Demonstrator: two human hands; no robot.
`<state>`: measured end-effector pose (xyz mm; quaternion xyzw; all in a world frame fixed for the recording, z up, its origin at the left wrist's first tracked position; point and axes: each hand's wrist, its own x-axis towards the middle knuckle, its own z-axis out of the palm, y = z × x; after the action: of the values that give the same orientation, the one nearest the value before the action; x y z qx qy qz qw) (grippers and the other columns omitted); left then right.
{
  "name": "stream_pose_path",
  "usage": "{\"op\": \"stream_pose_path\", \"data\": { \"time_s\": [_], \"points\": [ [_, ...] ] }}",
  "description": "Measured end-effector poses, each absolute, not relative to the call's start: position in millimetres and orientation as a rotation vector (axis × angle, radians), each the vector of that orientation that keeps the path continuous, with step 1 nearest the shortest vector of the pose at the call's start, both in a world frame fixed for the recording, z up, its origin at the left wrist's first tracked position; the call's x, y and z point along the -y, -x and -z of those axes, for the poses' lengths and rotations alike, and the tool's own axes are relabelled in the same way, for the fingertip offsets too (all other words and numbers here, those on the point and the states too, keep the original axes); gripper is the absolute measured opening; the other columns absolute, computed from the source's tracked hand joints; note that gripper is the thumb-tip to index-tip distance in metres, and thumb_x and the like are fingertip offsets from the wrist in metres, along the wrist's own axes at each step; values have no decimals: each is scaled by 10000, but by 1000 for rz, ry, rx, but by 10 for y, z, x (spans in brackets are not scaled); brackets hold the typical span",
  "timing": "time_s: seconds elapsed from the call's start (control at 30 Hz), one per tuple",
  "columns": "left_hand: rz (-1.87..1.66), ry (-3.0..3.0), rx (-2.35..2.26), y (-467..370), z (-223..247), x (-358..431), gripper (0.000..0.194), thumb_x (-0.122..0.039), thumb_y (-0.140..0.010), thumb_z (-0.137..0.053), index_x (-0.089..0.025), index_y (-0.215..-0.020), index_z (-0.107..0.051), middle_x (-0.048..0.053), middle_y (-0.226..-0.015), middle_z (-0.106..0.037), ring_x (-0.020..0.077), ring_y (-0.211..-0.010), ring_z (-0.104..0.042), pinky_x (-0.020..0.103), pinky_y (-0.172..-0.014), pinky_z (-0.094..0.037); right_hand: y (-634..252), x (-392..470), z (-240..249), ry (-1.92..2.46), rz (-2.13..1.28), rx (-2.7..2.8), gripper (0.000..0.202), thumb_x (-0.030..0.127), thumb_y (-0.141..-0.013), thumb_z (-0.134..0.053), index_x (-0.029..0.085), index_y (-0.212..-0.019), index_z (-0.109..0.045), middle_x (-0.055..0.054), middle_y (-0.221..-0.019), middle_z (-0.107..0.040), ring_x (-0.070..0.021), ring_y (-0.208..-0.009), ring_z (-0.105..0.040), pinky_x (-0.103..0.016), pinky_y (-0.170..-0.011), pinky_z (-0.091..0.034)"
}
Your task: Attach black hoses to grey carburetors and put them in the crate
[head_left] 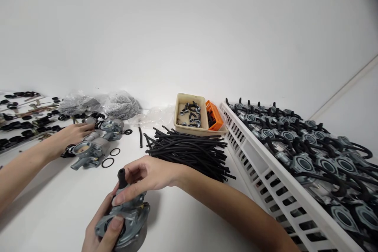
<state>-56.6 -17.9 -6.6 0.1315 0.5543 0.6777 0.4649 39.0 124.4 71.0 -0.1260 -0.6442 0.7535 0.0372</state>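
Head view of my two hands at work, as I follow them from a distance. The metal body (134, 220) is raised in front of me over the white table (59, 212), tilted, with a short black rubber tube (121, 179) standing up from its top. My left hand (91, 232) is closed around its lower side, the thumb pressed on the front face beside the round opening. My right hand (153, 175) is curled about the upper end, thumb in front at the foot of the tube and fingers bent behind; their tips are hidden, so I cannot tell how hard they press.

Handling, in my judgement: the body should be stiff and rather heavy for its bulk, its smooth metal a little slippery. I would bear the weight at the thick lower part, with the thumb on the flat flange. The tube looks soft and likely to bend, so it makes a poor handle.

Surroundings: black hoses (189, 153) lie heaped beyond my right forearm; the white crate (265, 161) at right holds many similar bodies. To the left, another person's hand (71, 138) is among further metal bodies (88, 159), near two black rings (108, 162).
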Motion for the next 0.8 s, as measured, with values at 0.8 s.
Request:
{"op": "stream_pose_path", "data": {
  "time_s": [0.8],
  "points": [
    [-1712,-337,-1372,540,9,173,926,-542,-430,-840,-180,-1240,-577,122,-1098,-691,340,-925,-662,352,-661,-582,-432,-1373,-775,293,-2159,2201,325,380,-751,-719,115,-940,-714,-38,-908,-686,-149,-968,-602,-204,-869,-416]
  ]
}}
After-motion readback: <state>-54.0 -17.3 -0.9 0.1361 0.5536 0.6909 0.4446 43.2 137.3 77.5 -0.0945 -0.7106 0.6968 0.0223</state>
